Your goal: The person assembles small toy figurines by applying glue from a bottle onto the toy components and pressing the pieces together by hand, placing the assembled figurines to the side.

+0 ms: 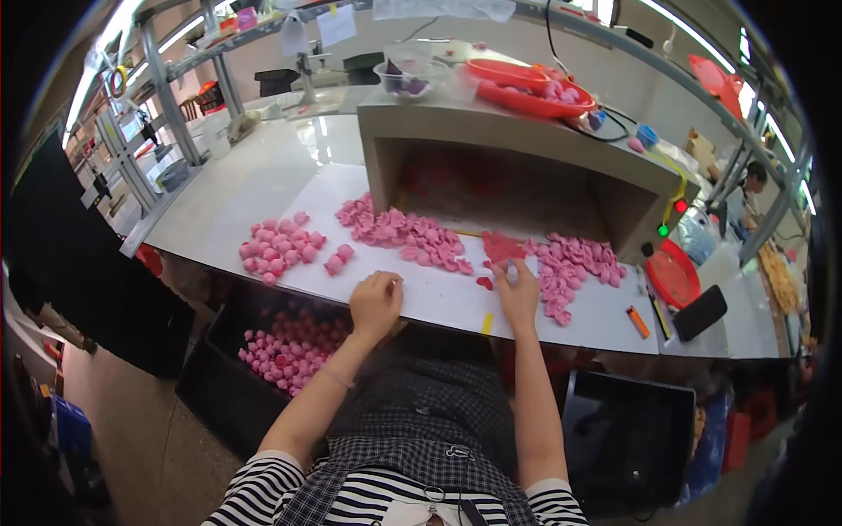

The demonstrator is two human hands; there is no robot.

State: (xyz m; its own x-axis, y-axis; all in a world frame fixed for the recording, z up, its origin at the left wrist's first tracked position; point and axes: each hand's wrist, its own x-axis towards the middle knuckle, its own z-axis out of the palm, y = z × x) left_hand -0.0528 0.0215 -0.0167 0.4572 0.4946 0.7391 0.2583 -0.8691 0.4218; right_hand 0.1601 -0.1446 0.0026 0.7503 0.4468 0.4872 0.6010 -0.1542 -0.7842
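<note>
My left hand [377, 305] rests at the front edge of the white table [430, 302], fingers curled; whatever they hold, if anything, is hidden. My right hand [519, 294] pinches a slim, pale, pen-like tool [511, 268], its tip by a small heap of flat red pieces [503, 246]. One darker red piece [484, 283] lies left of that hand. Behind and between the hands spreads a pile of pink petal-like pieces [408, 235]. Another pink pile [579, 265] lies right of my right hand. Round pink balls [281, 248] are grouped left of my left hand.
A grey open-fronted box [526, 145] stands behind the piles, with red trays [531, 86] on top. To the right lie an orange lighter [638, 322], a black phone [702, 313] and a red basin [674, 273]. A black bin [219, 386] of pink balls sits below, left.
</note>
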